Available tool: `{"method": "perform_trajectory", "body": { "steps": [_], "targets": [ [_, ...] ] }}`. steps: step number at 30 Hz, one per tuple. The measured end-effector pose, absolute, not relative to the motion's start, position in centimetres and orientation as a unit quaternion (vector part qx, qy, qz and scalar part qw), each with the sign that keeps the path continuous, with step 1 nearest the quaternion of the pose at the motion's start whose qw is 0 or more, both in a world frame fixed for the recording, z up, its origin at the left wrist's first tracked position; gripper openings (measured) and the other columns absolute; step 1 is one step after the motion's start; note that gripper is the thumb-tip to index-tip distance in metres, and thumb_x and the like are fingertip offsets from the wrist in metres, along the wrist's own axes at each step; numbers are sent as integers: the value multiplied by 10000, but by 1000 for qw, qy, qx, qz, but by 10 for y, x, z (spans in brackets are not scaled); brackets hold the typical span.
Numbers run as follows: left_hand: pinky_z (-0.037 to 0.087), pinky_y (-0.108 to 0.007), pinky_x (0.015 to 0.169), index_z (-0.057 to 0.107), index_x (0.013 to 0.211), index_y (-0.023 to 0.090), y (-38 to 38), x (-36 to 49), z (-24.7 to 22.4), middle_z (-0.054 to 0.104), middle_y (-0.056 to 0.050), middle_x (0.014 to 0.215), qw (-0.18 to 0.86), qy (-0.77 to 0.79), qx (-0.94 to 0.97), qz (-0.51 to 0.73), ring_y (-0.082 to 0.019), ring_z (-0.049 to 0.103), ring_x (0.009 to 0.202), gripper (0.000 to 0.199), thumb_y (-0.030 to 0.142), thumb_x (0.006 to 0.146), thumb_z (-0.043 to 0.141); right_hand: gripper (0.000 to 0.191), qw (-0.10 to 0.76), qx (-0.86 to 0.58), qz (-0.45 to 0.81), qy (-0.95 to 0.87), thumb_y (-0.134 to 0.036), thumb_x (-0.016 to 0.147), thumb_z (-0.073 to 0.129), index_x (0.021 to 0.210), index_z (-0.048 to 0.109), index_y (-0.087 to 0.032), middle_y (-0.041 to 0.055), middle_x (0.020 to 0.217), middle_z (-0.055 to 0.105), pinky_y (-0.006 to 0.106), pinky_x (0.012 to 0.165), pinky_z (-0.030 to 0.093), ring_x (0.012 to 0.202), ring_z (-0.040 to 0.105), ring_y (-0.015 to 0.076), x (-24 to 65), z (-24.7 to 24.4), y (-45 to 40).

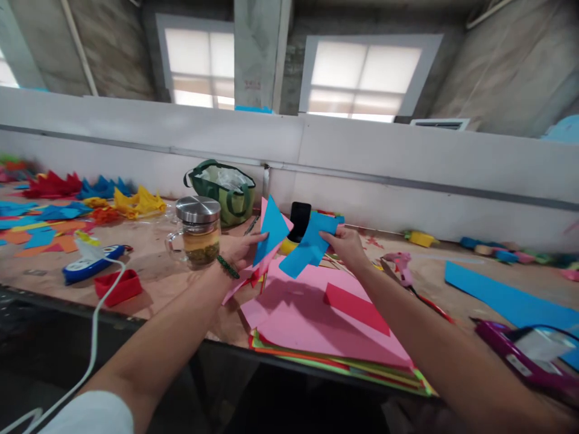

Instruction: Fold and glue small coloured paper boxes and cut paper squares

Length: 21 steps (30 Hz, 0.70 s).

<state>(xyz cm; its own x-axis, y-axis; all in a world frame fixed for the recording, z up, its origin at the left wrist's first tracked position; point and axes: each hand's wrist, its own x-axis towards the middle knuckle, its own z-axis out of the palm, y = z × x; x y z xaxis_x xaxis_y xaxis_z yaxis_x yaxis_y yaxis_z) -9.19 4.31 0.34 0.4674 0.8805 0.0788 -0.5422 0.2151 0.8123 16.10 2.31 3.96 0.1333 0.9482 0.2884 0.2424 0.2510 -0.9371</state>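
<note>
My left hand [242, 250], with a dark beaded bracelet at the wrist, holds a pointed blue piece [272, 229] with pink pieces behind and below it. My right hand [346, 244] grips the upper right end of another blue piece [305, 247], which hangs down to the left, close beside the first. Both are raised over a stack of sheets [312, 331] with pink on top and several colours at its front edge. A red strip [357, 308] lies on the pink sheet.
A glass mug [199, 232] with a steel lid and a green bag [226, 193] stand behind my left hand. Coloured cut pieces lie at the left, near a blue power strip [93, 264]. At right are a pink glue gun [400, 267], a blue sheet [511, 301] and a purple power strip [520, 355].
</note>
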Motion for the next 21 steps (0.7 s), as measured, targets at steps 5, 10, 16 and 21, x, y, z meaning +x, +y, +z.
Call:
{"method": "perform_trajectory", "body": {
  "steps": [5,10,16,21],
  "targets": [
    [546,-289,731,713,837,109,33,-78,0,734,-77,745,764,206,436,428,-217,707,764,249,65,610,802,313,542,-498,295,-610,-467,627,723,612,655,-161,-28,512,607,236,423,451,452,559,135,137,42,20],
    [554,-251,696,710,830,98,47,-93,9,734,-56,725,729,206,404,513,-167,700,680,219,79,629,795,349,557,-473,280,-622,-480,640,733,564,616,-160,-28,468,585,233,421,457,435,581,145,108,61,32],
    [537,-149,580,670,794,129,58,-129,25,704,11,657,672,165,340,636,-69,635,525,33,158,807,663,391,603,-465,290,-580,-538,691,694,622,567,-174,-18,492,591,232,454,492,461,589,134,102,98,63],
    [544,-166,562,652,799,125,58,-127,23,696,0,656,681,153,322,640,-78,633,509,115,165,872,572,293,518,-493,370,-593,-447,741,693,703,601,-171,3,561,632,229,519,513,522,596,116,121,86,63]
  ]
}}
